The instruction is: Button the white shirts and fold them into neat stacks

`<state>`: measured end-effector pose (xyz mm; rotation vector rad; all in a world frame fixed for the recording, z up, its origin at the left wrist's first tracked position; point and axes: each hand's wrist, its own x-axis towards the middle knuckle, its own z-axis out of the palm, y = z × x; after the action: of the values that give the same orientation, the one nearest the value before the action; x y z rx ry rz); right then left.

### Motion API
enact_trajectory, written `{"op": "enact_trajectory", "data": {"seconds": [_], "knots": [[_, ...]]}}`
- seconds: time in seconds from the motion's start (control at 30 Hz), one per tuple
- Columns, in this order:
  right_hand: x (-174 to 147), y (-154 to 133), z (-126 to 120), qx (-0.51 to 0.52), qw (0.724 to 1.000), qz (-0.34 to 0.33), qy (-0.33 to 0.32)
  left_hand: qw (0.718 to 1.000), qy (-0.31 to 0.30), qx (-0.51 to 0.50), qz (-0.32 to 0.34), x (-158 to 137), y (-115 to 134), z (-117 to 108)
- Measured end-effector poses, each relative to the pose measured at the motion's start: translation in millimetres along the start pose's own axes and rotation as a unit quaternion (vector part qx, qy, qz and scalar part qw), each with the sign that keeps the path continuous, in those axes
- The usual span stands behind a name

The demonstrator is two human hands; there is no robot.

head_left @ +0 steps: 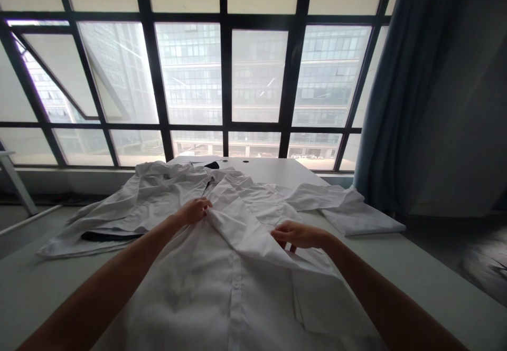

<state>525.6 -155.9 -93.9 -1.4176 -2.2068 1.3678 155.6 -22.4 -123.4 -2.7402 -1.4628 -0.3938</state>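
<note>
Across the near part of the table lies a white lab coat point(190, 282), its button placket running down the middle and a pocket at the lower right. My left hand point(194, 211) pinches the cloth near the upper front. To the right, my right hand point(299, 235) has its fingers curled on the coat's other side, thumb on top and fingertips partly under a fold. Between the hands the fabric is drawn into a slanting fold. Beyond them, the upper part of the coat merges with other white cloth, so its outline is hard to tell.
Crumpled white garments point(154, 198) with a dark strip point(111, 236) lie at the left. A folded white garment point(360, 221) rests near the table's point(428, 266) right edge. A small dark item point(212, 165) sits at the back. Windows and a blue curtain point(400, 87) stand behind.
</note>
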Motion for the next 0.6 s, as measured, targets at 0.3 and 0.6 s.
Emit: {"op": "enact_trajectory", "data": {"seconds": [0.3,0.6], "knots": [[-36.5,-34.9,-0.6,-0.165,0.981,0.05,-0.093,0.966,0.221,0.076,-0.112,-5.9,5.7,-3.7],[-30.8,-27.3,-0.7,-0.186,0.98,0.018,0.072,0.953,0.19,0.08,-0.222,-10.0,-30.2,-6.5]]}}
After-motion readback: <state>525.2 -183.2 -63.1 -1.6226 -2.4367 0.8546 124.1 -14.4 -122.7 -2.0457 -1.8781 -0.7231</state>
